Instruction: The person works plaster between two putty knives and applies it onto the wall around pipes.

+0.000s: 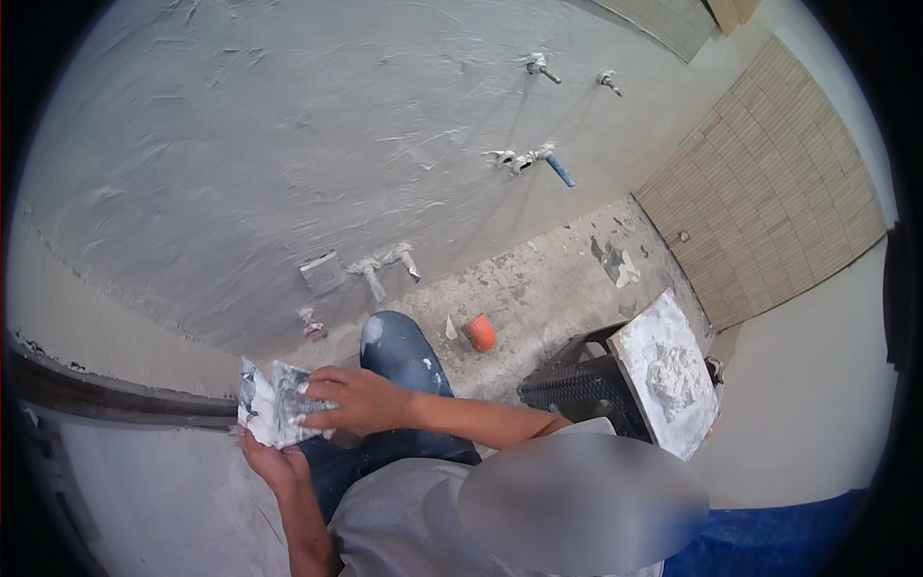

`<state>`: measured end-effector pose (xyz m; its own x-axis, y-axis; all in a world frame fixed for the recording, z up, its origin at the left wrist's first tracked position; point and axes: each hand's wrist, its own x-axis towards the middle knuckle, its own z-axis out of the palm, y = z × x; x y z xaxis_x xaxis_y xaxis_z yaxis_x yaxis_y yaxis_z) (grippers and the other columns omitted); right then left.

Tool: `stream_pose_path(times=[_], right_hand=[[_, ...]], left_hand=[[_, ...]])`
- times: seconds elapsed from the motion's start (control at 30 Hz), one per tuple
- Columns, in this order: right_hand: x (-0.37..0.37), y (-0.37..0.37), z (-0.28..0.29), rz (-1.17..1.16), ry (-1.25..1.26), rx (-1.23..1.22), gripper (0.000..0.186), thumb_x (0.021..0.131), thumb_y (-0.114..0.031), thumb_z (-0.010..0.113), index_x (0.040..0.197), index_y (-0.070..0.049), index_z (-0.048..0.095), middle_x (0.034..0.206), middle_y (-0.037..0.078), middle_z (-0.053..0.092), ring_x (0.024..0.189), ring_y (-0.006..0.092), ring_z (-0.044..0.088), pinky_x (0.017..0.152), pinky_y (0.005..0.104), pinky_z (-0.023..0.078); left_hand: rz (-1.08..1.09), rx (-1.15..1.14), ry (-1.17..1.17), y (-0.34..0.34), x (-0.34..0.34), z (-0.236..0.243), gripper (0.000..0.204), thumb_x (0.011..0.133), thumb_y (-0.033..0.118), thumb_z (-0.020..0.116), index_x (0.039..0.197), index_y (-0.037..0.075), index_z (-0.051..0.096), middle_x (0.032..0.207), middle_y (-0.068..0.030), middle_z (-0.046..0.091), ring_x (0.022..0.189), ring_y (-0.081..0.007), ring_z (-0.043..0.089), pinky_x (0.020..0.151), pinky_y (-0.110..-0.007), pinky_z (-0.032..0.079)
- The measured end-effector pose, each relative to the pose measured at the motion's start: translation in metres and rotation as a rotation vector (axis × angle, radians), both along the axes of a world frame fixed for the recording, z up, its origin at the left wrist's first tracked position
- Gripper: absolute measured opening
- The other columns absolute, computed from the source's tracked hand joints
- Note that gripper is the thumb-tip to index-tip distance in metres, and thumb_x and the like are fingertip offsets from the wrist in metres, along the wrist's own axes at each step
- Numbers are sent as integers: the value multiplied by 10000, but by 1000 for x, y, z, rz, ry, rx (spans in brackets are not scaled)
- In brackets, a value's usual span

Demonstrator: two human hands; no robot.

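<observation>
I'm noting left hand and right hand gripping white-smeared flat grey blades, apparently working white paste. Next move is seemingly demanding level edges.

Left hand gripping from below, left forearm near-vertical. Right hand gripping from above, fingers slightly spread; bare right forearm crosses in front of torso.

Paste-smeared, metal-looking blades; matt, ridged plaster wall

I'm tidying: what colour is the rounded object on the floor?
The rounded object is orange, clearest in the head view.
</observation>
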<state>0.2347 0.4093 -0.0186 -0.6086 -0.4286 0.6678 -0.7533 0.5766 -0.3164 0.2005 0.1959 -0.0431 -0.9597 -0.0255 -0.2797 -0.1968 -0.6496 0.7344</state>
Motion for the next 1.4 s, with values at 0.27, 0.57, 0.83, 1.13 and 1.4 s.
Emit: stream_pose_path(times=[0.27,0.57,0.83,1.13,1.4], right_hand=[[-28,31,-26,-150,-327,-210,246,953,-224,606,1180,-138,648,1028,61,657,1042,239,644,848,361,547],[-62,16,-38,542,-1414,-1568,395,1060,-301,474,1402,-105,448,1073,54,680,918,147,696,733,327,604],[-58,1,-66,660,-1547,-1286,470,1015,-308,569,1406,-73,455,1149,69,662,1008,153,674,754,320,610],[-35,23,-92,327,-1413,-1677,356,940,-88,634,1278,-110,527,1047,34,627,927,163,650,762,411,581],[-32,59,36,79,-598,-407,318,811,1,617,1113,-55,697,1117,116,708,972,265,645,848,383,526]], left_hand=[[50,24,-7,-34,-6,-3,437,1035,282,419,1364,9,508,1313,-122,604,1183,-254,617,981,-383,521],[-332,118,-79,-15,8,14,374,996,143,438,1333,-8,502,1265,-149,618,1136,-288,638,979,-423,527],[-316,157,-112,-34,-5,17,391,1006,191,445,1355,24,501,1280,-134,614,1167,-280,623,995,-414,515],[-154,-136,-60,-59,-16,43,336,990,117,465,1299,13,547,1205,-124,633,1109,-234,642,953,-366,532],[-352,-240,81,-55,-32,33,325,958,25,419,1242,0,576,1082,-52,637,975,-115,605,844,-255,481]])
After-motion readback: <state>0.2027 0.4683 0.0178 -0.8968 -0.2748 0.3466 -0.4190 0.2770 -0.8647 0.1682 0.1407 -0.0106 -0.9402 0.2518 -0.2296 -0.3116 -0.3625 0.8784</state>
